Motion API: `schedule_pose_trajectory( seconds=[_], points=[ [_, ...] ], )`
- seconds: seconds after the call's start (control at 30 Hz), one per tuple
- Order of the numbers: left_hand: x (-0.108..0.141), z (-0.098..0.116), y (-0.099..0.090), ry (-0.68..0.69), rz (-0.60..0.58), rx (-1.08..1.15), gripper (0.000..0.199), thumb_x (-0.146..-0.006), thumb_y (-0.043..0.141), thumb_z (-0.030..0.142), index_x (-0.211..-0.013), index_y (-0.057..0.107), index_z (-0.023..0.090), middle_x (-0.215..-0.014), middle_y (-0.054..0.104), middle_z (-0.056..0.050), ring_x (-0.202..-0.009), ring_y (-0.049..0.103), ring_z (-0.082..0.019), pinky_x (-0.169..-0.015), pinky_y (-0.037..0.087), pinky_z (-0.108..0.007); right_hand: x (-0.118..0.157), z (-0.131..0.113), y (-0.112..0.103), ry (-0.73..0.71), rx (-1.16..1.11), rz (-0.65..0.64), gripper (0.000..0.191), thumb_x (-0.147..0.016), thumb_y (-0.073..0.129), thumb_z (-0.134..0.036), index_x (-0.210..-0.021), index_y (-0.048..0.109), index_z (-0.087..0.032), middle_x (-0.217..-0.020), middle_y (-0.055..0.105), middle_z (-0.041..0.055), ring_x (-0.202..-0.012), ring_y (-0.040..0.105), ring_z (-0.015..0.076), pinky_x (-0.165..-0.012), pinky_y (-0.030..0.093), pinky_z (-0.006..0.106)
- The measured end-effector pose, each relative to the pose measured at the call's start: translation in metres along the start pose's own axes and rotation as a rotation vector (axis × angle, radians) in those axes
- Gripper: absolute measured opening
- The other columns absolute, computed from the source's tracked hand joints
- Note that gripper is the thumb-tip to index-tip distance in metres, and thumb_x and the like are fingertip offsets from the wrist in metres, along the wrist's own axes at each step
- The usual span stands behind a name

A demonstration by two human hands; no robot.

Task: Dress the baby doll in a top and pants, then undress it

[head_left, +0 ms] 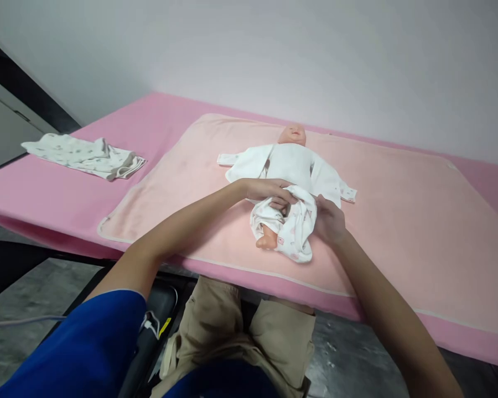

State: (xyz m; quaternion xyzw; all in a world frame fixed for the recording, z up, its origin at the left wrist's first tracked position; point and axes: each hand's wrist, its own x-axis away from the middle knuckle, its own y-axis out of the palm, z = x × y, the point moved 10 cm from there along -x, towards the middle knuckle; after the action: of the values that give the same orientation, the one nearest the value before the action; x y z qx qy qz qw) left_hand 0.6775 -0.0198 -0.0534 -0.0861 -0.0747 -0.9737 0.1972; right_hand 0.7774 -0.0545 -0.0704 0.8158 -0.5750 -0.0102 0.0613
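Note:
A baby doll (294, 135) lies on its back on the pink blanket, head toward the wall, in a white long-sleeved top (290, 166) with its sleeves spread out. White patterned pants (297, 235) are bunched around its legs, and one bare foot (267, 239) sticks out at the lower left. My left hand (274, 192) grips the pants' fabric at the upper left, its fingers curled into the cloth. At the right edge of the pants, my right hand (330, 218) has its fingers closed on the cloth near the doll's waist.
A folded white patterned cloth (87, 156) lies at the left of the pink-covered table (157, 113). The light pink blanket (419, 221) spreads over the table's middle and right. A pale wall stands behind. The table's front edge is close to my knees.

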Motion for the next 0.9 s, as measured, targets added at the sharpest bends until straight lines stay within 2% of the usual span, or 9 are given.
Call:
schedule_pose_trajectory(
  seconds=[0.1,0.17,0.27,0.33,0.4,0.53,0.7,0.8,0.9],
  points=[
    [0.001,-0.002,0.001,-0.011,-0.007,-0.08,0.039,-0.076,0.103,0.048,-0.088,0.079,0.019,-0.057,0.046,0.005,-0.049,0.043,-0.012,-0.052,0.049,-0.031,0.002,0.003,-0.007,0.019,0.019,0.119,0.053,-0.083,0.075,-0.076,-0.08,0.054,-0.027,-0.076,0.056,0.0035,-0.079,0.059,0.0267,-0.077,0.055,0.043],
    [0.002,-0.004,-0.001,-0.012,-0.002,-0.137,0.038,-0.077,0.102,0.049,-0.083,0.079,0.019,-0.062,0.055,0.001,-0.053,0.05,-0.013,-0.052,0.049,-0.03,0.003,0.001,-0.005,0.01,0.013,0.144,0.06,-0.081,0.081,-0.075,-0.076,0.046,-0.027,-0.072,0.045,0.0003,-0.07,0.047,0.0211,-0.069,0.047,0.037],
    [0.005,-0.011,-0.009,-0.025,0.016,-0.16,0.04,-0.078,0.1,0.049,-0.072,0.075,0.019,-0.061,0.058,-0.001,-0.055,0.059,-0.016,-0.057,0.056,-0.032,0.004,-0.001,-0.001,0.029,-0.012,0.132,0.062,-0.079,0.085,-0.075,-0.075,0.047,-0.026,-0.072,0.043,-0.0013,-0.067,0.04,0.0178,-0.064,0.039,0.033],
    [0.007,-0.016,-0.018,-0.016,0.063,-0.104,0.04,-0.077,0.099,0.05,-0.074,0.076,0.019,-0.065,0.065,-0.003,-0.062,0.068,-0.021,-0.066,0.063,-0.036,0.006,0.001,0.001,0.09,-0.012,0.089,0.061,-0.077,0.089,-0.073,-0.075,0.053,-0.025,-0.071,0.048,-0.0006,-0.067,0.043,0.0175,-0.063,0.038,0.032],
    [0.007,-0.021,-0.027,-0.01,0.111,-0.026,0.039,-0.076,0.098,0.052,-0.088,0.081,0.018,-0.083,0.079,-0.007,-0.081,0.079,-0.027,-0.082,0.068,-0.041,0.008,0.006,0.003,0.159,0.013,0.017,0.059,-0.078,0.089,-0.075,-0.076,0.062,-0.023,-0.074,0.058,0.0019,-0.07,0.05,0.0191,-0.065,0.041,0.032],
    [0.006,-0.026,-0.03,-0.001,0.129,0.027,0.049,-0.076,0.099,0.051,-0.109,0.084,0.019,-0.116,0.086,-0.011,-0.113,0.081,-0.032,-0.103,0.066,-0.042,0.014,0.008,0.008,0.201,0.086,-0.13,0.059,-0.088,0.082,-0.079,-0.078,0.072,-0.021,-0.083,0.073,0.0061,-0.082,0.067,0.0247,-0.077,0.052,0.036],
    [0.005,-0.023,-0.031,0.068,0.19,0.017,0.048,-0.079,0.099,0.055,-0.103,0.083,0.018,-0.11,0.086,-0.011,-0.113,0.081,-0.033,-0.1,0.067,-0.04,0.016,-0.003,0.02,0.113,0.185,-0.29,0.05,-0.084,0.094,-0.063,-0.109,0.081,-0.022,-0.11,0.082,0.0062,-0.114,0.075,0.0289,-0.1,0.059,0.039],
    [0.007,-0.022,-0.032,0.073,0.236,0.021,0.046,-0.081,0.097,0.056,-0.1,0.083,0.017,-0.106,0.085,-0.01,-0.109,0.081,-0.031,-0.099,0.067,-0.04,0.018,-0.002,0.027,0.154,0.184,-0.352,0.064,-0.081,0.1,-0.051,-0.134,0.075,-0.024,-0.117,0.082,0.0057,-0.116,0.076,0.0268,-0.099,0.06,0.036],
    [0.008,-0.021,-0.031,0.051,0.261,0.014,0.042,-0.083,0.097,0.053,-0.099,0.084,0.016,-0.103,0.085,-0.011,-0.102,0.081,-0.03,-0.096,0.067,-0.04,0.02,-0.003,0.03,0.204,0.169,-0.365,0.07,-0.084,0.098,-0.048,-0.144,0.07,-0.025,-0.121,0.081,0.0053,-0.11,0.076,0.0242,-0.091,0.061,0.033]
  ],
)
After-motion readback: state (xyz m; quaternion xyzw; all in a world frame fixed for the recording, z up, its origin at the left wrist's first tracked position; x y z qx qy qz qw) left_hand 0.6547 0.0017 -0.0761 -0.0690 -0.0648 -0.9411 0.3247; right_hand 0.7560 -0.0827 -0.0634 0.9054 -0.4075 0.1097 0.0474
